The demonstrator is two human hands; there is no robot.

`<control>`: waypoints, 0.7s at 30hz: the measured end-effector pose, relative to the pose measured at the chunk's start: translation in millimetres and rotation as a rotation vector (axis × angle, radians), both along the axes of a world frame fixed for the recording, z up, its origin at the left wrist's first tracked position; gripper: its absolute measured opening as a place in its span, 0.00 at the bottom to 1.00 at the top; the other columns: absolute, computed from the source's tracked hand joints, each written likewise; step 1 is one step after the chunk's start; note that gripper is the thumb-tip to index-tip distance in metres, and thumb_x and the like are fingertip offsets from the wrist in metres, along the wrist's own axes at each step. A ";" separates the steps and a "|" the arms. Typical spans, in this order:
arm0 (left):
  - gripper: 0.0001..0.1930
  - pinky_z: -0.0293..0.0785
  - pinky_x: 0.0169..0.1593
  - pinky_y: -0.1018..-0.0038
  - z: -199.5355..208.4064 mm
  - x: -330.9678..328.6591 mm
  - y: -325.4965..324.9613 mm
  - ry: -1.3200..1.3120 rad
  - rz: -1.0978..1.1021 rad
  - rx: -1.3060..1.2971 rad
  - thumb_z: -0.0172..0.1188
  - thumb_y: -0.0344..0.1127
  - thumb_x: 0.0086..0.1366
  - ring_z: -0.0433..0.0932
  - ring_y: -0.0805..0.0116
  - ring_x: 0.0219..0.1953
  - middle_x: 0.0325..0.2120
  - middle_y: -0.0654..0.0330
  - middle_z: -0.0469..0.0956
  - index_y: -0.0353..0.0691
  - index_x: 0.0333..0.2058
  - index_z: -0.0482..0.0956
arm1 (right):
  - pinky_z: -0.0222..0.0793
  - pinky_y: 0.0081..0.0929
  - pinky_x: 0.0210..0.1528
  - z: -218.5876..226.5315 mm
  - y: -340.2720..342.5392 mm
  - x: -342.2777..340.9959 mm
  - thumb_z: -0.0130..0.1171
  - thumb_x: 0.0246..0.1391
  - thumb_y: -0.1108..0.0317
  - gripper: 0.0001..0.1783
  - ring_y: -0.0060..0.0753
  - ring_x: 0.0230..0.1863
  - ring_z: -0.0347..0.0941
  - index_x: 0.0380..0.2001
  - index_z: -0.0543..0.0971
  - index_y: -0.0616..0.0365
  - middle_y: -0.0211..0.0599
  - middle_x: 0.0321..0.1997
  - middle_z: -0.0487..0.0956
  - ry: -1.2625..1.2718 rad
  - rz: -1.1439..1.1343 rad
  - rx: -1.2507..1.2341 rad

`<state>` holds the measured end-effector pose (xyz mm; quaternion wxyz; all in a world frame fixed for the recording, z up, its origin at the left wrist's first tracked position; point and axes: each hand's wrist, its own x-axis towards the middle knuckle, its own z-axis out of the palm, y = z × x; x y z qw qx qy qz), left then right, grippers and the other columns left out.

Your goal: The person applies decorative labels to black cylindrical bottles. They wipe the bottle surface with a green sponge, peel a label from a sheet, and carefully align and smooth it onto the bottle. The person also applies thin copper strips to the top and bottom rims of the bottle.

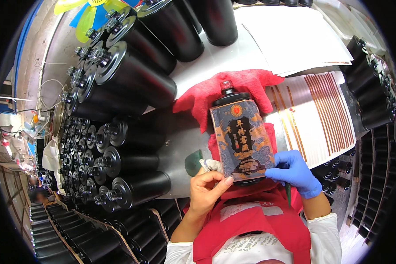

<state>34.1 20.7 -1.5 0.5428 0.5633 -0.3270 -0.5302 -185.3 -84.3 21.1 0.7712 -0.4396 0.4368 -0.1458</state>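
A black bottle with a clear faceted stopper lies on a red cloth, its neck pointing away from me. Over its front is a blue-grey and gold patterned decal sheet with clear film edges. My bare left hand pinches the sheet's near left corner between thumb and finger; one finger has a whitish wrap. In a blue glove, my right hand pinches the near right corner. A thin dark green piece hangs below the right hand. Beside the left fingers is a flat green scraper.
Many black bottles crowd the left side, with more at the far right. White sheets lie at the back. A sheet of copper-coloured strips is right of the cloth. A yellow-blue fan stands far left.
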 end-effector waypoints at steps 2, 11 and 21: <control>0.05 0.65 0.37 0.80 2.0 0.7 1.2 -0.046 0.001 0.002 0.67 0.23 0.53 0.70 0.76 0.34 0.31 0.62 0.71 0.32 0.22 0.78 | 0.59 0.11 0.17 -0.7 0.1 -2.0 0.66 0.48 0.68 0.10 0.11 0.17 0.66 0.20 0.76 0.59 0.25 0.16 0.73 -0.004 0.009 -0.008; 0.06 0.64 0.37 0.80 1.5 2.2 1.9 -0.006 -0.014 0.027 0.66 0.23 0.54 0.69 0.76 0.33 0.30 0.62 0.71 0.32 0.22 0.77 | 0.60 0.12 0.16 -2.6 0.4 -2.5 0.66 0.48 0.67 0.11 0.12 0.16 0.67 0.19 0.76 0.59 0.25 0.15 0.73 0.006 0.001 -0.007; 0.06 0.66 0.32 0.81 0.8 0.2 -2.2 -0.051 0.025 -0.004 0.64 0.24 0.53 0.72 0.76 0.26 0.22 0.60 0.76 0.31 0.20 0.77 | 0.59 0.12 0.17 -4.2 -1.3 -1.2 0.65 0.49 0.69 0.10 0.11 0.17 0.66 0.19 0.76 0.60 0.24 0.15 0.73 0.001 0.006 -0.025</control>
